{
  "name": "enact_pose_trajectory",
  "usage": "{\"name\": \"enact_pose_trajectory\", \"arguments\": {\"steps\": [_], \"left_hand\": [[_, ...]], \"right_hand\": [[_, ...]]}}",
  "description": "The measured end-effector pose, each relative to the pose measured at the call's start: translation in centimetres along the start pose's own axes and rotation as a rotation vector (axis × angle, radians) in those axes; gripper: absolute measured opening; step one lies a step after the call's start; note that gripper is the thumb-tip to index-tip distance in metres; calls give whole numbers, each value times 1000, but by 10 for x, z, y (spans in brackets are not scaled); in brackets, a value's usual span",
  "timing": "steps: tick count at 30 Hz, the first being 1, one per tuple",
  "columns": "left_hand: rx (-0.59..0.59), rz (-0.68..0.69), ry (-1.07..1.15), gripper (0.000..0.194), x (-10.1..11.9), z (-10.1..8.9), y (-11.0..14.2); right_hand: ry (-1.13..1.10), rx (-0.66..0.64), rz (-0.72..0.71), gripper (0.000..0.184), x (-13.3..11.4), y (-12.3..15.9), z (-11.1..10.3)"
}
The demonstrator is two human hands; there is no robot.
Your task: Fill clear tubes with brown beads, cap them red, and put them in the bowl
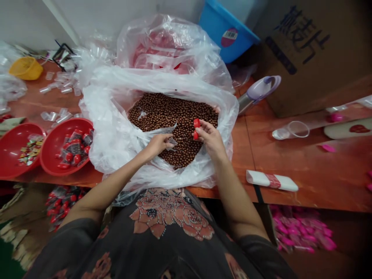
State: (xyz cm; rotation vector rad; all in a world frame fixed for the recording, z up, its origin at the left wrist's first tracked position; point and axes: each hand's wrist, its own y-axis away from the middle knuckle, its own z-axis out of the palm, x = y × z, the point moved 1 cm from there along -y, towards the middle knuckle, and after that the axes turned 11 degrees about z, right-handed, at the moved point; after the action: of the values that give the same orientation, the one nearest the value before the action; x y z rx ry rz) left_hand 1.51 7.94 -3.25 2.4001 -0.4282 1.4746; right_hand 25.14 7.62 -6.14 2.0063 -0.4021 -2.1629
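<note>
A big clear plastic bag (116, 116) lies open on the wooden table, full of small brown balls (171, 112). My left hand (158, 144) is closed on a small clear plastic tube (171, 142) held just over the balls. My right hand (209, 137) pinches two small red caps (196, 128) between fingers and thumb, right beside the tube. Both hands sit over the near part of the pile.
Two red bowls stand at the left: one (58, 149) holds filled red-capped tubes, the other (13, 149) holds wrapped sweets. Empty clear tubes (58, 83) lie scattered behind. A yellow basket (26, 68), blue tub (225, 33), cardboard box (314, 54) and clear cup (292, 130) are around.
</note>
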Motion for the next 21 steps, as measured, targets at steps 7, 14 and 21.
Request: {"name": "enact_pose_trajectory", "arguments": {"steps": [7,14,21], "left_hand": [[-56,-61,-186,18,-5,25,-44],[0,20,-326,28,-1,48,-74],[123,42,-71,34,-13,70,-83]], "right_hand": [[-336,-96,169,48,4,51,-19],[-407,-76,183,40,7,75,-24],[-411,17,244,37,7,76,-15]]}}
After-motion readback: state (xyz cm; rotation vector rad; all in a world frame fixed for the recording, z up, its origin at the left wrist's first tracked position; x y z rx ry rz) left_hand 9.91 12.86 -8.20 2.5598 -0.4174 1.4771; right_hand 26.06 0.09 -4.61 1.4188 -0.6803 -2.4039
